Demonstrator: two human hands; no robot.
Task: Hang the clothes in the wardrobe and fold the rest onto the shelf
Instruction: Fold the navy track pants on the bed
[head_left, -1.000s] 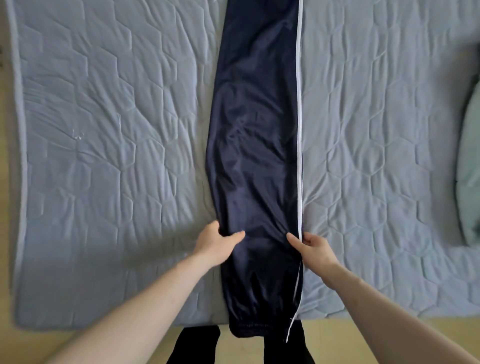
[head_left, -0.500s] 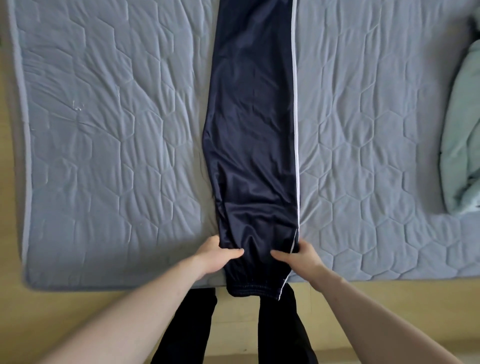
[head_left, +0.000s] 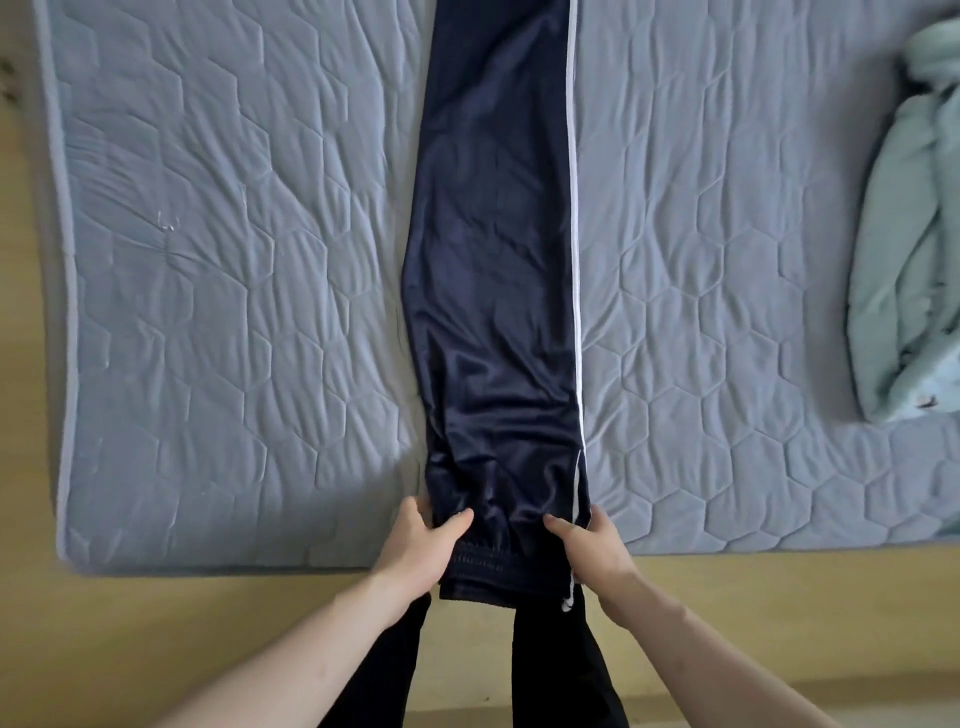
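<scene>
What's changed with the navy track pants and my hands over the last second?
Both hands have slid toward the cuff: the left hand and right hand now grip the navy track pants just above the hem, which overhangs the mattress edge. The pants stay flat, white stripe at right; the hands never let go.

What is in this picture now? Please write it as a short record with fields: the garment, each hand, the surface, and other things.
garment: navy track pants with a white side stripe, laid lengthwise, legs stacked
cuff end: hangs just past the near edge of the mattress
left hand: grips the left edge of the pants near the cuff
right hand: grips the right edge, by the stripe
surface: grey quilted mattress on a wooden floor
other things: pale green cloth, crumpled, at the right side of the mattress
</scene>
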